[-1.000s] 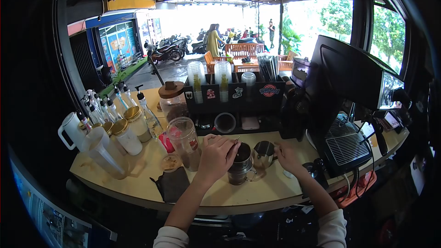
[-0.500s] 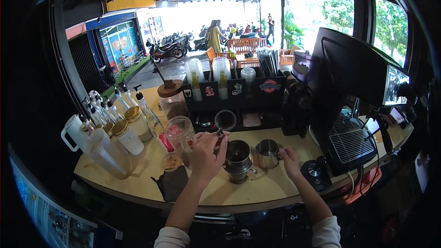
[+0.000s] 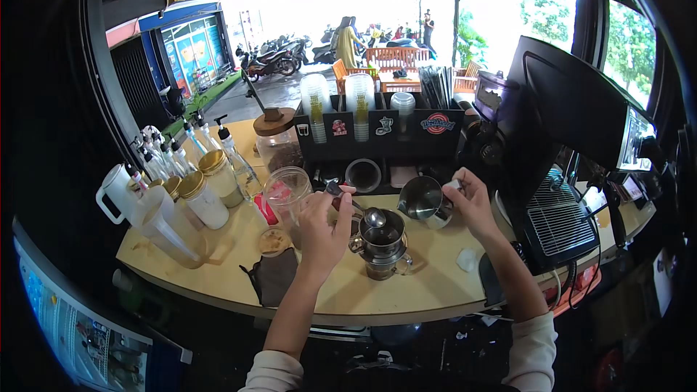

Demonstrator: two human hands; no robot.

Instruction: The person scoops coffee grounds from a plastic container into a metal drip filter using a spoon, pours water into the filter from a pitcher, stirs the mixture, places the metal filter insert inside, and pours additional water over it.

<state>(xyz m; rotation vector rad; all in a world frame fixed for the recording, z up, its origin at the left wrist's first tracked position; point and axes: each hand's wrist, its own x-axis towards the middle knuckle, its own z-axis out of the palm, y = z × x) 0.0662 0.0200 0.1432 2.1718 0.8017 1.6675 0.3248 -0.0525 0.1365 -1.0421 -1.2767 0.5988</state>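
Note:
My left hand [image 3: 327, 219] is closed on a metal spoon [image 3: 374, 218], whose bowl hangs over the open top of a metal drip filter [image 3: 382, 235]. The filter sits on a clear glass cup [image 3: 380, 268]. In my right hand [image 3: 472, 199] is the handle of a metal pitcher [image 3: 422, 199], lifted and tilted toward the filter, beyond it and to the right. Whether liquid leaves the pitcher cannot be made out. A tall clear container [image 3: 287, 192] stands just behind my left hand.
Jars [image 3: 201, 205], a translucent jug [image 3: 171, 232] and pump bottles stand at left. A dark cloth [image 3: 274, 276] lies near the front edge. Behind is a black cup rack [image 3: 377, 136]; at right stands an espresso machine [image 3: 559, 203]. People and motorbikes are outside.
The spoon has come over the filter in my left hand. My right hand has raised the pitcher from the counter and tilted it. The camera view has shifted slightly.

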